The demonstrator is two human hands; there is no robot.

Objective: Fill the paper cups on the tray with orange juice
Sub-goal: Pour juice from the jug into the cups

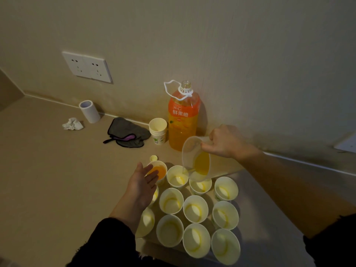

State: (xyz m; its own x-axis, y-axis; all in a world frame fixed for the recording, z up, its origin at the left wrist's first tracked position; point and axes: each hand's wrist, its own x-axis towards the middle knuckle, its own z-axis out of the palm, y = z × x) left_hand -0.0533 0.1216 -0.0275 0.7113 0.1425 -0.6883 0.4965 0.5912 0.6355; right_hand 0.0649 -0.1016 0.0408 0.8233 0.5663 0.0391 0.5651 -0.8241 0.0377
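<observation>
While the jug (196, 160) is grasped at the handle by the right hand (226, 144), flimsy cups (195, 209) are flanked by the flat left hand (141, 185).

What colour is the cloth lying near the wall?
The cloth is dark grey with a purple strip; head view.

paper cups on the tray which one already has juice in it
The back-left cup, just beyond the left hand: it is filled with deep orange juice, while the others show pale bottoms with only a yellow trace.
</observation>
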